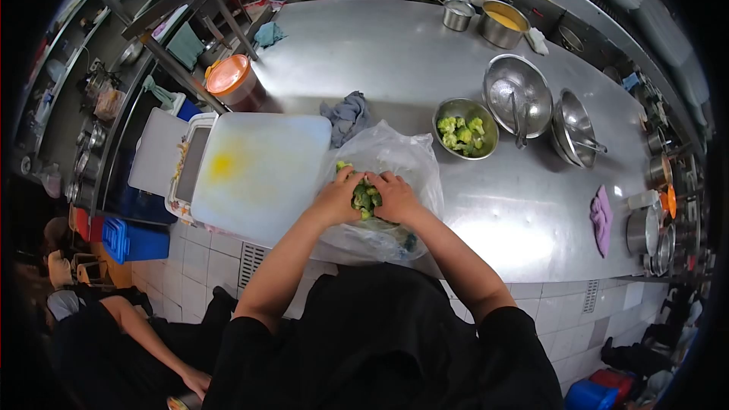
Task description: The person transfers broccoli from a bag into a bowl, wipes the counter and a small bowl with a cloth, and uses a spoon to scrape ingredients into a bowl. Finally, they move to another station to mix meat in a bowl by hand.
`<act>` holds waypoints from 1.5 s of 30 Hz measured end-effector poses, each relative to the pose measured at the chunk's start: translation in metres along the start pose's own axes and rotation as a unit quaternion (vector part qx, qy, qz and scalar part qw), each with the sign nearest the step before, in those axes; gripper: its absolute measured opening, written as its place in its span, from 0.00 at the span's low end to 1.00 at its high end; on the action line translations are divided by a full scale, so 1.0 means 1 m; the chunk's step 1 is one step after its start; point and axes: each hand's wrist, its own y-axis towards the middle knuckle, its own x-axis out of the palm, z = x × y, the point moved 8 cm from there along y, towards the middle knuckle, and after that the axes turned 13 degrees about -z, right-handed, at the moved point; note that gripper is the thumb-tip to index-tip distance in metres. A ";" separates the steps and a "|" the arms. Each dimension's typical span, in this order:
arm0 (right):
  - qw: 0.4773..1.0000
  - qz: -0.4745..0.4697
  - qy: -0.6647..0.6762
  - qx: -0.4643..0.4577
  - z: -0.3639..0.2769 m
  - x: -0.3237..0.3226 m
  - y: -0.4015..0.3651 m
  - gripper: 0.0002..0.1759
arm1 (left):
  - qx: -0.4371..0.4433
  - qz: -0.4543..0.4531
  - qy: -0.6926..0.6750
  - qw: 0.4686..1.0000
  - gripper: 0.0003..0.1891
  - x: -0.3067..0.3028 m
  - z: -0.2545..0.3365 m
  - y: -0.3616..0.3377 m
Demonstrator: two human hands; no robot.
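Observation:
A pile of green broccoli florets [364,196] lies in a clear plastic bag [410,158] at the front of the steel table. My left hand [338,199] curves around the broccoli from the left, its fingers bent over the pieces. From the other side my right hand [395,199] closes on the same pile, and the fingertips of both hands almost meet at the top. Just beyond the bag, to the right, a metal bowl [436,127] holds more broccoli florets [460,135]. The palms and the undersides of my fingers are hidden.
Left of the bag lies a white cutting board [266,182] with a yellow stain. A grey cloth [347,117] and an orange-lidded container [229,76] stand behind. Right are large metal bowls [505,80] with utensils and a purple cloth [601,222]. Another person's arm [148,334] shows lower left.

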 end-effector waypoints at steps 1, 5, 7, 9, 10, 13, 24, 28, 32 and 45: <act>0.999 0.000 0.047 -0.025 0.003 -0.002 0.001 0.43 | 0.029 0.014 -0.052 0.998 0.49 -0.002 0.000 0.000; 0.984 0.051 0.137 -0.104 0.001 -0.013 -0.004 0.43 | 0.071 0.055 -0.131 0.987 0.46 -0.014 0.005 -0.007; 0.980 0.066 0.145 -0.114 -0.006 -0.025 -0.011 0.43 | 0.074 0.062 -0.135 0.986 0.46 -0.025 0.016 -0.017; 0.977 0.082 0.154 -0.126 -0.014 -0.038 -0.021 0.43 | 0.075 0.070 -0.138 0.985 0.46 -0.038 0.029 -0.027; 0.972 0.093 0.167 -0.135 -0.017 -0.045 -0.025 0.43 | 0.074 0.067 -0.137 0.985 0.46 -0.044 0.035 -0.031; 0.962 0.110 0.207 -0.143 -0.023 -0.073 -0.043 0.44 | 0.087 0.067 -0.123 0.986 0.47 -0.069 0.066 -0.040; 0.942 0.281 0.181 -0.029 0.124 -0.188 -0.068 0.43 | 0.207 0.066 -0.021 0.976 0.43 -0.125 0.189 0.109; 0.967 0.212 0.089 0.111 0.198 -0.153 -0.037 0.42 | 0.210 0.012 0.012 0.978 0.40 -0.082 0.186 0.178; 0.961 0.260 0.004 0.098 0.184 -0.162 -0.053 0.41 | 0.215 0.019 0.000 0.976 0.31 -0.099 0.179 0.163; 0.986 0.154 -0.032 -0.061 0.002 -0.045 -0.042 0.17 | -0.055 -0.069 0.040 0.995 0.20 -0.041 0.022 0.021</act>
